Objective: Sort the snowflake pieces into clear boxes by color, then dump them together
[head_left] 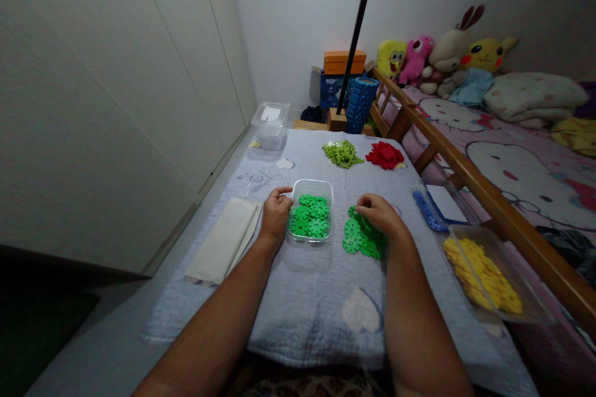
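A clear plastic box (311, 186) partly filled with dark green snowflake pieces (310, 216) sits on the pale blue blanket (307, 298). My left hand (275, 212) rests against the box's left side with fingers curled, apparently steadying it. My right hand (380, 213) lies on a loose pile of dark green pieces (361, 239) to the right of the box, fingers pinched on pieces from that pile.
Farther back lie a light green pile (343, 153) and a red pile (385, 155). Right: blue pieces (426, 211), a tray of yellow pieces (484, 273), a wooden bed rail (484, 192). Left: folded white cloth (228, 239), a lidded clear box (270, 125). A black pole (356, 31) stands behind.
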A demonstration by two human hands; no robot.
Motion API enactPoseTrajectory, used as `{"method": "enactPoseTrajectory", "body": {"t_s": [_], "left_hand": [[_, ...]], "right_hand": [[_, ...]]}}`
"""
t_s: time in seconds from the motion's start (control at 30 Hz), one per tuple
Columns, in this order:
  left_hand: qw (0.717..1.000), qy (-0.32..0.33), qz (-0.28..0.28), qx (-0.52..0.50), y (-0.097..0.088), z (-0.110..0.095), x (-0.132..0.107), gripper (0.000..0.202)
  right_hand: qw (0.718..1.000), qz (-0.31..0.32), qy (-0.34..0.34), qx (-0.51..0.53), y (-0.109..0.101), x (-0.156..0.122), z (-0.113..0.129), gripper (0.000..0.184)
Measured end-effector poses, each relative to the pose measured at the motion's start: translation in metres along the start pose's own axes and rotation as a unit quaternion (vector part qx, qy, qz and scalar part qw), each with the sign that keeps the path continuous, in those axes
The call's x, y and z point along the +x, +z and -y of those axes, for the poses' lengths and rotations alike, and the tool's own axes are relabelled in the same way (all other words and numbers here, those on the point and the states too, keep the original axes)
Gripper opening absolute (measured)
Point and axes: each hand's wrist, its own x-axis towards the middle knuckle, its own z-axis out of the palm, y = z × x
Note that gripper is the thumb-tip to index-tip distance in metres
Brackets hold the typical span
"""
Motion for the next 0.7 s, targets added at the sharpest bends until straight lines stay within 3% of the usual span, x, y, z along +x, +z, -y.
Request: {"method": "enactPoseTrajectory", "body": {"t_s": [0.13,0.23,0.33,0.53,0.7], "left_hand": [[1.0,0.0,0.0,0.001,0.0,0.0,0.0,0.036],[1.0,0.003,-0.002,0.004,0.0,0.0,0.0,0.035],[1.0,0.004,-0.001,0.007,-0.001,0.001,0.001,0.036],[1.0,0.001,0.005,0.008,-0.002,0.004,0.002,0.037],[1.0,-0.002,0.003,0.005,-0.001,0.0,0.001,0.037]], "right_hand": [[0.991,-0.072,-0.043,0.103,-0.001,0.0,0.01,0.019],[0.971,-0.157,-0.08,0.16,0.004,-0.001,0.023,0.023],[0.949,-0.203,-0.137,0.197,0.015,-0.006,0.041,0.022],[0.95,-0.183,-0.24,0.079,0.045,-0.019,0.069,0.01],[0.968,-0.14,-0.205,-0.039,0.067,-0.017,0.067,0.006]]}}
